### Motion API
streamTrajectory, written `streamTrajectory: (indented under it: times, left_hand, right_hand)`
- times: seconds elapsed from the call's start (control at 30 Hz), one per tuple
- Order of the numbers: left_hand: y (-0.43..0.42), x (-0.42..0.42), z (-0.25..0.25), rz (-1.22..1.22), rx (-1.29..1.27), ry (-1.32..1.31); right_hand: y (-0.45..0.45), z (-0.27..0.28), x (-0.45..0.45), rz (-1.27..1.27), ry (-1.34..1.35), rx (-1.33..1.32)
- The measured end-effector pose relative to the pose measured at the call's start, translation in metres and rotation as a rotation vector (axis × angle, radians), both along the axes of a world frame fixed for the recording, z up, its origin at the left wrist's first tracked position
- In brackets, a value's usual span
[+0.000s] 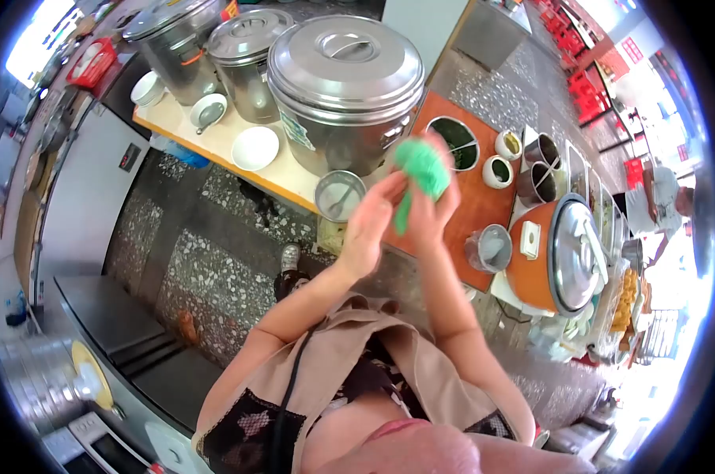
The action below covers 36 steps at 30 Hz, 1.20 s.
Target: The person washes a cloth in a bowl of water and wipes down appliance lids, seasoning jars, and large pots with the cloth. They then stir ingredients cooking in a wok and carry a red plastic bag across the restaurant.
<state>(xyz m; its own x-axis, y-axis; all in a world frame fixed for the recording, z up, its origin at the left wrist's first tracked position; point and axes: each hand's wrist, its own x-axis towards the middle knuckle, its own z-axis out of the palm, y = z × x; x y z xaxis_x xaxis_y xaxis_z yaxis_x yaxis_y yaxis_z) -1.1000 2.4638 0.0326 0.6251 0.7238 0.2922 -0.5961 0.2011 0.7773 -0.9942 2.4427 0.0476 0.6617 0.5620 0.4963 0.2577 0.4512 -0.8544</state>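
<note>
A crumpled green cloth (422,167) is gripped in my right hand (432,212), and a loose end hangs below it. Just left of the cloth, my left hand (365,235) has its fingers stretched toward it; I cannot tell whether they touch. Both hands are raised in front of a large lidded steel pot (326,138). Below the pot, near my left hand, is a metal bowl (331,207) with a spoon in it. A steel pot of dark green contents (454,136) stands beyond my right hand.
Two more lidded pots (250,79) and white bowls (255,149) stand on the light table (294,189). To the right are a plastic jug (488,249), small jars (497,171) and an orange cooker (531,272). Another person (664,201) is at far right.
</note>
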Motion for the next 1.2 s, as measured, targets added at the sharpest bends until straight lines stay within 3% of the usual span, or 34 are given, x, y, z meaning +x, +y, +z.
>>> streamTrajectory:
  times: [0.03, 0.1, 0.17, 0.23, 0.33, 0.43, 0.53, 0.57, 0.63, 0.7, 0.8, 0.9, 1.0, 1.03, 1.13, 1.2]
  left_hand:
    - [0.023, -0.010, 0.004, -0.101, 0.040, 0.027]
    - [0.081, -0.040, -0.003, -0.075, 0.136, 0.213]
    - [0.146, -0.077, -0.031, 0.091, 0.222, 0.428]
    - [0.201, -0.116, -0.065, 0.198, -0.036, 0.461]
    - [0.271, -0.162, -0.086, 0.400, 0.010, 0.592]
    - [0.317, -0.145, -0.093, 0.504, 0.020, 0.595]
    - [0.344, -0.085, -0.073, 0.476, 0.316, 0.684]
    - [0.355, -0.063, -0.059, 0.549, 0.630, 0.647]
    - [0.370, -0.021, -0.050, 0.534, 0.728, 0.558]
    - [0.374, 0.004, -0.040, 0.597, 0.998, 0.767]
    - [0.382, 0.018, -0.052, 0.482, 1.038, 0.877]
    - [0.380, 0.016, -0.054, 0.437, 1.109, 0.972]
    - [0.380, 0.016, -0.056, 0.421, 1.093, 0.959]
    - [0.378, 0.015, -0.057, 0.415, 1.094, 0.972]
    - [0.378, 0.018, -0.054, 0.434, 1.080, 0.974]
    - [0.378, 0.016, -0.053, 0.432, 1.109, 0.976]
  right_hand:
    - [0.027, 0.010, 0.012, -0.098, 0.015, 0.027]
    - [0.092, 0.018, 0.063, -0.522, -0.639, -0.080]
    - [0.160, 0.008, 0.091, -0.542, -0.850, -0.360]
    - [0.194, -0.041, 0.103, -0.505, -1.076, -0.634]
    - [0.189, -0.059, 0.070, -0.510, -0.908, -0.642]
    - [0.219, -0.036, -0.010, -0.232, -1.123, -0.625]
    - [0.312, -0.024, -0.027, -0.239, -1.054, -0.630]
    - [0.322, -0.022, -0.021, -0.251, -1.063, -0.621]
    - [0.333, -0.019, -0.015, -0.262, -1.037, -0.613]
    - [0.286, -0.024, -0.008, -0.338, -0.920, -0.665]
    - [0.227, -0.027, 0.057, -0.413, -0.823, -0.801]
    - [0.261, -0.020, 0.122, -0.440, -0.901, -0.820]
    - [0.288, -0.018, 0.133, -0.401, -1.020, -1.005]
    - [0.281, -0.016, 0.124, -0.391, -1.010, -1.007]
    - [0.273, -0.012, 0.132, -0.029, -0.900, -0.821]
    - [0.263, -0.012, 0.159, -0.154, -0.931, -0.804]
